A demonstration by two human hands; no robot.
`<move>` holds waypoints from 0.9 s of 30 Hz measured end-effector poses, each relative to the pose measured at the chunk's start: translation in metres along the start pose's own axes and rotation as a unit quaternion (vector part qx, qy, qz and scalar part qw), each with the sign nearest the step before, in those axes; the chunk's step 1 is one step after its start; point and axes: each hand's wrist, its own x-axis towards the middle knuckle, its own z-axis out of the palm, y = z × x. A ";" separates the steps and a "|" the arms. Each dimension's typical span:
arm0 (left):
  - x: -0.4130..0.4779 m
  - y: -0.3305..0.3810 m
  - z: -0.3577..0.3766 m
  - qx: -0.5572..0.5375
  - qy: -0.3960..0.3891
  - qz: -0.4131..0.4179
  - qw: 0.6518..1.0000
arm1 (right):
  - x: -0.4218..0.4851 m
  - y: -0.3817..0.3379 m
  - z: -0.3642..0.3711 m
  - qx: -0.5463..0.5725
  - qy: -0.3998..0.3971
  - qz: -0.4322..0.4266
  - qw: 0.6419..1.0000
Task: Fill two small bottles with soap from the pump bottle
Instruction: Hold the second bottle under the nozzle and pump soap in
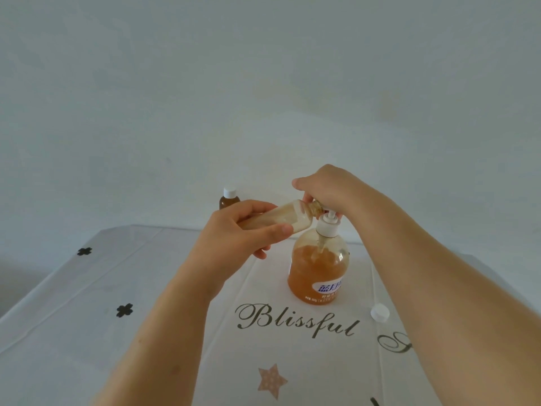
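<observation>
L hand [234, 234] holds a small bottle [288, 218] at the spout of the pump bottle [319, 271]; R hand [328, 187] sits on the pump head.

L hand's fingers & thumb wrap round the small bottle's body. It lies nearly sideways, open neck pointing right, up against the spout just under R hand, w/ pale soap inside (amt unclear). R hand covers the pump head from above, fingers curled down round it; can't tell if the head is pressed in. Pump bottle stands upright mid-bench [73, 347], over half full of amber soap, blue & white label facing cam. 2nd small bottle [229, 200], brown w/ white cap on, stands upright at the far edge behind L hand. Loose white cap [380, 312] lies on the bench right of the pump bottle, beside R forearm. Cloth is printed "Blissful", w/ a star & black clovers.
</observation>
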 end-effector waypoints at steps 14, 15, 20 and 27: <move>0.003 -0.005 -0.005 0.035 -0.032 -0.015 0.999 | 0.004 0.011 0.012 0.026 0.021 -0.028 0.999; 0.004 -0.005 -0.005 0.035 -0.029 -0.013 0.999 | 0.003 0.011 0.012 0.028 0.022 -0.027 0.999; 0.004 -0.003 -0.005 0.036 -0.016 -0.007 0.999 | 0.001 0.010 0.010 0.039 0.026 -0.021 0.999; 0.002 0.001 -0.001 0.023 0.001 0.019 1.000 | -0.002 0.002 -0.001 0.046 0.006 -0.002 0.999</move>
